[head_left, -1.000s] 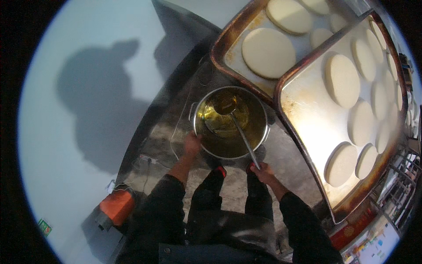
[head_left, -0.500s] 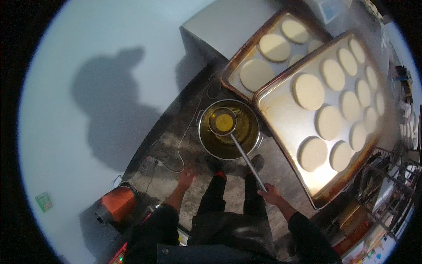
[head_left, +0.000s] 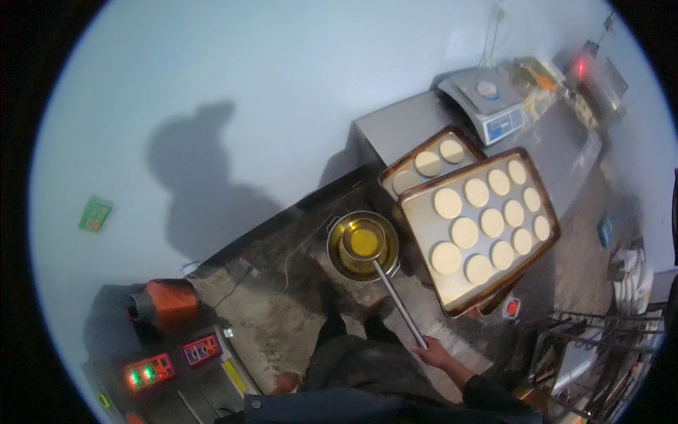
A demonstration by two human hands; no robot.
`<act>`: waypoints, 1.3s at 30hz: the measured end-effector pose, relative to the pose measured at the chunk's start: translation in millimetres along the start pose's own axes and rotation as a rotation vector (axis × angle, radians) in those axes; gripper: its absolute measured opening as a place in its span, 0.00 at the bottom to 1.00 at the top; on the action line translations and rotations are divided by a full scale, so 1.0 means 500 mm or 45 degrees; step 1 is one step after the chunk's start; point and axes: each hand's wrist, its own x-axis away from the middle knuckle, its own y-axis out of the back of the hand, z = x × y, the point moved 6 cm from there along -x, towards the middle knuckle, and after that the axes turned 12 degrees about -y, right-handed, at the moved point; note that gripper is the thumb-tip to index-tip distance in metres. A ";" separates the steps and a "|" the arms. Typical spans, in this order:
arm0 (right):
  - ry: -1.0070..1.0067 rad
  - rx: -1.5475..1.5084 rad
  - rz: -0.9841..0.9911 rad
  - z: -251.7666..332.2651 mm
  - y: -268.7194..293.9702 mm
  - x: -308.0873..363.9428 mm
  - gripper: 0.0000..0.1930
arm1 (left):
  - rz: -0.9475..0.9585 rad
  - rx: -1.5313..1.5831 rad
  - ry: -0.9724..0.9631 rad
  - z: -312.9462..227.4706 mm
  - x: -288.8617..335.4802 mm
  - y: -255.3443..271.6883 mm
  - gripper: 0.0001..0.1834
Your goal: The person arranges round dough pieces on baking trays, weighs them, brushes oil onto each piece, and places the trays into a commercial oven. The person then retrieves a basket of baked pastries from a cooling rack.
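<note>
My right hand (head_left: 434, 352) is closed round the end of a long metal ladle handle. The ladle's round bowl (head_left: 364, 242) holds yellow, oil-like liquid and is over the metal pot (head_left: 334, 263), which has side handles and stands on the floor. Beside my body, near the edge of a metal-topped machine (head_left: 212, 386), is my left hand (head_left: 286, 383); its fingers are too unclear to read. To the right of the pot, a baking tray (head_left: 436, 284) carries several pale round dough discs (head_left: 492, 222). It overlaps a second tray (head_left: 393, 169) with more discs.
A scale (head_left: 487, 99) stands on the metal table (head_left: 399, 127) behind the trays. An orange-red motor-like unit (head_left: 169, 304) sits at left, with lit control panels (head_left: 150, 372) below it. A cable (head_left: 288, 265) runs on the floor by the pot. Racks (head_left: 600, 332) stand at right.
My view has tilted up and shows more wall and table. The ladle bowl, still over the pot, looks fuller with yellow liquid. My left hand has drawn back toward my body.
</note>
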 end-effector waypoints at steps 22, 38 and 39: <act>0.142 -0.235 -0.006 -0.027 0.008 0.410 0.13 | -0.169 -0.724 -0.705 0.062 0.110 -0.231 0.18; 0.194 -0.061 -0.096 -0.014 0.007 0.448 0.13 | -0.035 -0.395 -0.456 0.061 0.147 -0.258 0.21; 0.202 -0.079 -0.073 -0.002 0.000 0.445 0.14 | -0.081 -0.198 -0.312 0.081 0.136 -0.250 0.21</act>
